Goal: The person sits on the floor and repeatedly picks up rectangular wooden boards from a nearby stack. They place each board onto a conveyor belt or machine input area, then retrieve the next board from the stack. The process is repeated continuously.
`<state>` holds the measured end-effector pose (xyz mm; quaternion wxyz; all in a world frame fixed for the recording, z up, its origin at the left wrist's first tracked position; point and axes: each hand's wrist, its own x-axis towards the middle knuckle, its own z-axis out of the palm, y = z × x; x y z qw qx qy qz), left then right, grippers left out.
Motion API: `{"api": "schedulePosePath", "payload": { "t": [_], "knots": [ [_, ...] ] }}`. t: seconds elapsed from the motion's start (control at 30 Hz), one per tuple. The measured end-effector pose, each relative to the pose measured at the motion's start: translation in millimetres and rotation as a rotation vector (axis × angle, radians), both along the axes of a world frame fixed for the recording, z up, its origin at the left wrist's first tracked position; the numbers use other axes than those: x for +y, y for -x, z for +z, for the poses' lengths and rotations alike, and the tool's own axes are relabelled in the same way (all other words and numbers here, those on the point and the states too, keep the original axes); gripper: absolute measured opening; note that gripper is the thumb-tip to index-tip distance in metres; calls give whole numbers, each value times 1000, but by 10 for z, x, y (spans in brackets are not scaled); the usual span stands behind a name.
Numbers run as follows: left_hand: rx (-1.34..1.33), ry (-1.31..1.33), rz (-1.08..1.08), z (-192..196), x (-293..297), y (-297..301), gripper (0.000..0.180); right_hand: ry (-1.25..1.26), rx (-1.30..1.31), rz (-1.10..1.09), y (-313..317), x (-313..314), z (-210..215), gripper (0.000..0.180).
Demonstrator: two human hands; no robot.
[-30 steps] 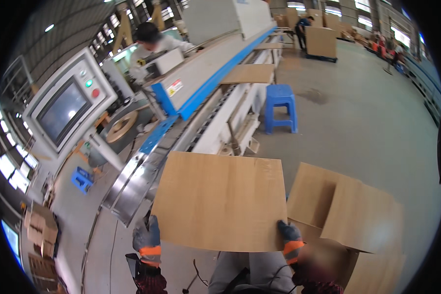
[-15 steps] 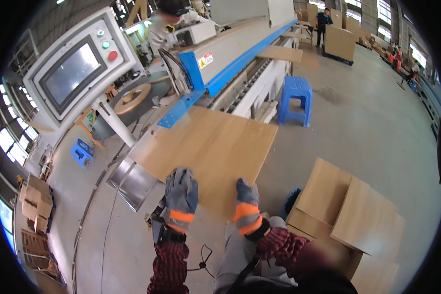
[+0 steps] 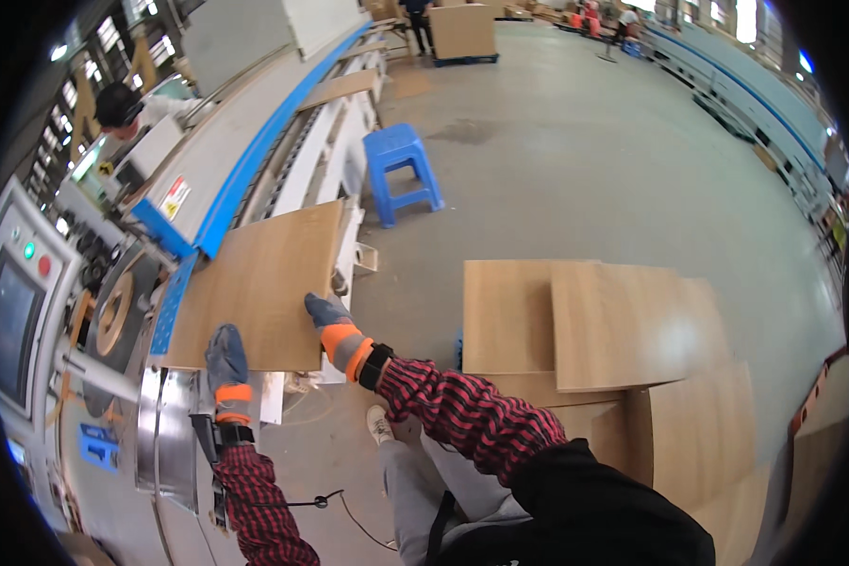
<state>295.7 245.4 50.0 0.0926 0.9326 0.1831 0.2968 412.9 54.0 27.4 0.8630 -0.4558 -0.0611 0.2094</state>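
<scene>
Flat and unclenched, both my gloved hands lay on the wooden panel point(image 3: 259, 288), pressing rather than gripping: my left hand point(image 3: 224, 357) sat on its near edge and my right hand point(image 3: 326, 313) on the near right corner, fingers spread along the surface. Half a second earlier the board had hung out from the machine at an angle, with my hands close together under its near end; now it lay flat on the machine's infeed bed point(image 3: 165, 443), its long side lined up against the blue guard point(image 3: 245, 170). I took that to mean the lifting was over and the feeding had started, and that all my palms had to do was keep the board square.

Just to my right stood the stack of panels point(image 3: 613, 330), well apart from the machine. Further off were the blue stool point(image 3: 401, 170), another board point(image 3: 340, 90) already on the line, and a co-worker point(image 3: 123, 108) at the far side.
</scene>
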Motion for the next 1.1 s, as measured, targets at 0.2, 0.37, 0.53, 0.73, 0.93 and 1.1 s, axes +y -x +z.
{"api": "schedulePosePath", "payload": {
  "t": [0.2,0.37,0.53,0.73,0.93,1.1],
  "knots": [
    [-209,158,-136,-417,924,-387,38,348,-135,-147,-594,-1586,-514,30],
    [1,-210,37,9,209,-1174,33,1347,54,-712,-975,-4515,-1500,16],
    [-72,-692,240,-115,233,-1774,32,2174,353,-374,-745,-6885,-2199,43],
    [-77,0,-484,-2003,-2776,-1466,30,1853,560,-907,-535,-6772,-1883,61],
    [557,1363,-236,-2489,-4719,-1206,54,2053,249,-978,-385,-6337,-2060,67],
    [460,1928,-87,-2141,-4372,-1137,55,1928,313,-670,-363,-6208,-1749,72]
  ]
}}
